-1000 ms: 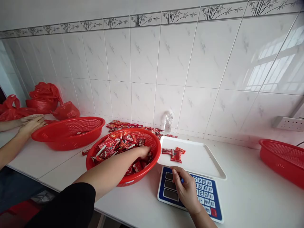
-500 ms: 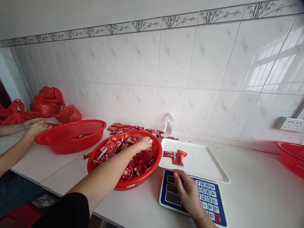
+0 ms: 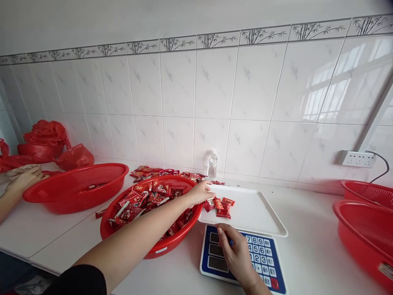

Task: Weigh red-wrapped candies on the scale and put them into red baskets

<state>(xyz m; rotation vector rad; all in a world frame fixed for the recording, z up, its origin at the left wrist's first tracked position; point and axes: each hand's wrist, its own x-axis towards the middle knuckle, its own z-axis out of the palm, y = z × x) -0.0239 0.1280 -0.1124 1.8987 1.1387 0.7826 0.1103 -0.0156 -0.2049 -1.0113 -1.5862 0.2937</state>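
Note:
My left hand (image 3: 201, 191) reaches over the rim of a red basket (image 3: 159, 245) full of red candy packets (image 3: 144, 196) and hovers at the left edge of the white scale tray (image 3: 254, 211). Its fingers are curled over something I cannot make out. A few red packets (image 3: 221, 205) lie on the tray right below it. My right hand (image 3: 236, 252) rests on the blue keypad of the scale (image 3: 265, 262), fingers bent around a small blue object I cannot name.
Another red basket (image 3: 73, 186) stands to the left, with another person's hands (image 3: 23, 179) beside it and red plastic bags (image 3: 46, 141) behind. Two stacked red baskets (image 3: 364, 219) sit at the right. A small water bottle (image 3: 212, 166) and a wall socket (image 3: 356, 158) are by the tiled wall.
My left hand has lifted out of the candy basket and moved right to the tray's edge. My right hand stays on the scale keypad. The view has shifted slightly.

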